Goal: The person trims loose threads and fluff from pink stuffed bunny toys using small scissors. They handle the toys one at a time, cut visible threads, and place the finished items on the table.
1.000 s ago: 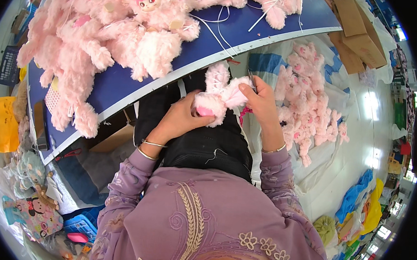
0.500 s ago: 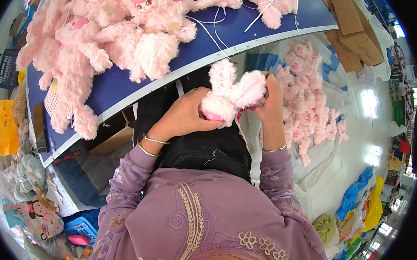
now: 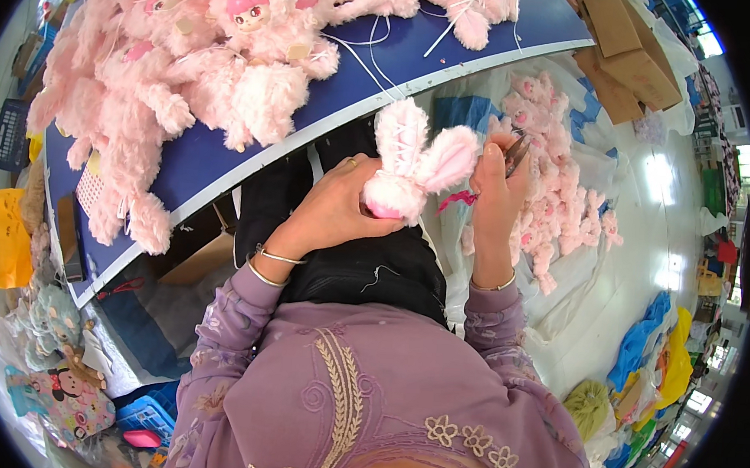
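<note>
My left hand (image 3: 336,198) is closed round a pink plush rabbit-eared head (image 3: 398,188), its two furry ears pointing up and white lacing showing on one. A smooth pink patch shows at its lower edge. To the right, apart from the plush, my right hand (image 3: 497,203) is closed on a small pair of scissors (image 3: 516,153), whose metal blades stick up past the fingers. A magenta ribbon (image 3: 455,201) hangs beside that hand; where it is fastened is hidden. The scissors' handles are covered by the palm.
A heap of pink plush dolls (image 3: 177,72) covers much of the blue table (image 3: 350,97), with white cords (image 3: 373,56) over its edge. More pink plush toys (image 3: 561,190) lie on sheeting at right. Cardboard boxes (image 3: 631,56) stand at far right, a yellow bag (image 3: 5,239) at left.
My right hand has drawn back from the plush to the right, and the scissor blades now show. My left hand keeps its hold on the plush in nearly the same spot.
</note>
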Available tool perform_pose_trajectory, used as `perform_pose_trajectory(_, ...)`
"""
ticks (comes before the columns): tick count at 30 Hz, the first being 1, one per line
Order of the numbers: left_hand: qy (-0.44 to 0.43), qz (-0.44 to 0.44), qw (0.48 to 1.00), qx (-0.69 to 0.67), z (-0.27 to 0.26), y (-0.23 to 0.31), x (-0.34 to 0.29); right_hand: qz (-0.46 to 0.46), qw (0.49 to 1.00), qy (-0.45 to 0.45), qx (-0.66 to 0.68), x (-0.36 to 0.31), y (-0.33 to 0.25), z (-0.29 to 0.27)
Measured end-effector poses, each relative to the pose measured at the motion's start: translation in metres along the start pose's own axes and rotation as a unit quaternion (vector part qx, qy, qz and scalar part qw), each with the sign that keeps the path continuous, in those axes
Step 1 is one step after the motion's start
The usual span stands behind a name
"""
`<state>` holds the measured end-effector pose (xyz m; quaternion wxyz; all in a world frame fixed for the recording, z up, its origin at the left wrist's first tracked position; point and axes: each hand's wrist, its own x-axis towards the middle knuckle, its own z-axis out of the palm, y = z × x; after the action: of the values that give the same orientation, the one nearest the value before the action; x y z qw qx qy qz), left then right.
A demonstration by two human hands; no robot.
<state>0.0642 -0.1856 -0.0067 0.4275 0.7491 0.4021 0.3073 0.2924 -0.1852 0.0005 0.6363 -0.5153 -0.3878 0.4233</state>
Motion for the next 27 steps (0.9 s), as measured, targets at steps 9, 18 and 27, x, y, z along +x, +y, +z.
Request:
perform_pose_trajectory(9,0.042,0.003,0.999,-0.024,0.007,0.004,0.003,0.166,0.97,-0.176,0.001,-0.016,0.021,0.004)
perform_pose_trajectory(18,0.06,0.022,0.996,-0.056,0.01,0.003,0.006,0.043,0.97,-0.234,0.044,-0.011,0.011,0.0)
perform_pose_trajectory(27,0.031,0.047,0.998,-0.012,0.012,0.002,0.002,0.051,0.93,-0.31,0.189,0.015,-0.003,-0.034)
